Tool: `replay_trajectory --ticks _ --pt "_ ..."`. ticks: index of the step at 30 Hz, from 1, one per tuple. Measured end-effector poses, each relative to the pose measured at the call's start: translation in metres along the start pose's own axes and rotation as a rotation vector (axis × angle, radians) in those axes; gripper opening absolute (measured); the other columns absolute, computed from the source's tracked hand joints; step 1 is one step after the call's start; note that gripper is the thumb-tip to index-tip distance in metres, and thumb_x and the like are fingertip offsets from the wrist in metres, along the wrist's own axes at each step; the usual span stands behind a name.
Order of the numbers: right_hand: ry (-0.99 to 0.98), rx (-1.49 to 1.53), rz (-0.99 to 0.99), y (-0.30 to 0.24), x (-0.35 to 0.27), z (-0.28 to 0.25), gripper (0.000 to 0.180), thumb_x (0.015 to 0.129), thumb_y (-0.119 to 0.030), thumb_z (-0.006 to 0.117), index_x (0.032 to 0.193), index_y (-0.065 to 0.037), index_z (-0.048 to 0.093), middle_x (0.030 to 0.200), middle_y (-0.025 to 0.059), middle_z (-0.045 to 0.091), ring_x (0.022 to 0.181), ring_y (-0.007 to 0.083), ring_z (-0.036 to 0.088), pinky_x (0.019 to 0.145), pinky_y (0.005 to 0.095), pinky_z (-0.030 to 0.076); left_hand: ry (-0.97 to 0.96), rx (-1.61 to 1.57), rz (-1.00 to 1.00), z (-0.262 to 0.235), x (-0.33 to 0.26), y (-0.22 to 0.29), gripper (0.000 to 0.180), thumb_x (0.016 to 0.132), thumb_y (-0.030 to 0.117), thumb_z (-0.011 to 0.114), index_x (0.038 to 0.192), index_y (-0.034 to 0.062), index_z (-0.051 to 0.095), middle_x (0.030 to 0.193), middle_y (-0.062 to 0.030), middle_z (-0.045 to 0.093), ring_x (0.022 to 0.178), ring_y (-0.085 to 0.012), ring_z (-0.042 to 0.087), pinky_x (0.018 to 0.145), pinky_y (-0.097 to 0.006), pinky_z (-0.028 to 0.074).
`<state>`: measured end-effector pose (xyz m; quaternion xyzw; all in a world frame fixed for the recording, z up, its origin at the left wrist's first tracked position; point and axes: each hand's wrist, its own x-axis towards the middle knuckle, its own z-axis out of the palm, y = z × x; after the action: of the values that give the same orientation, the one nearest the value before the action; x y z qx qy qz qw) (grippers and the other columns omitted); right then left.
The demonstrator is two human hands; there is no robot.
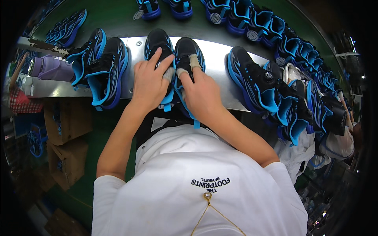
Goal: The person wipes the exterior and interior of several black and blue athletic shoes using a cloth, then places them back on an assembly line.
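A pair of black sneakers with blue trim stands on the metal bench edge in front of me, toes pointing away. My left hand (151, 80) rests over the left sneaker (158, 39), its fingers spread across the upper; a pale finger cover shows at its right side. On the right sneaker (189, 46) my right hand (201, 93) grips the lace and tongue area, thumb and forefinger in beige finger covers. The other fingers are curled and partly hidden. Both heel loops hang toward me, past the bench's near edge.
More sneakers (111, 72) stand in a pair at the left, beside a purple bottle (55, 69). Single sneakers (250, 80) crowd the right end near a metal tray (292, 72). A green conveyor belt (106, 23) behind carries rows of shoes. Cardboard boxes (70, 157) sit below left.
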<state>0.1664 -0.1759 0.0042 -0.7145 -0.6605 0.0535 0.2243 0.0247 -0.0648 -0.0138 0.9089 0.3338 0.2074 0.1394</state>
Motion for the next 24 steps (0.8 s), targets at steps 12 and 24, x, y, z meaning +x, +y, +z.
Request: replay_trajectory --ticks 12,24 --pt "-0.006 0.171 -0.033 0.017 0.004 -0.062 0.038 0.080 -0.019 0.075 0.117 -0.013 0.068 0.129 0.0183 0.059 0.105 0.0352 0.061 0.091 0.0421 0.051 0.080 0.092 -0.023 -0.029 0.008 0.003 0.034 0.086 0.008 0.058 0.118 0.0110 0.070 0.124 -0.0131 0.063 0.111 -0.0304 0.053 0.098 -0.043 0.040" --pt "-0.277 0.566 -0.161 0.051 0.016 -0.051 0.050 0.081 -0.004 0.072 0.129 -0.013 0.063 0.131 0.0100 0.060 0.117 0.0321 0.054 0.103 0.0402 0.043 0.065 -0.229 -0.096 -0.023 0.026 0.007 0.030 0.075 0.005 0.072 0.105 0.0054 0.069 0.097 -0.0094 0.058 0.089 -0.0297 0.060 0.078 -0.037 0.049"
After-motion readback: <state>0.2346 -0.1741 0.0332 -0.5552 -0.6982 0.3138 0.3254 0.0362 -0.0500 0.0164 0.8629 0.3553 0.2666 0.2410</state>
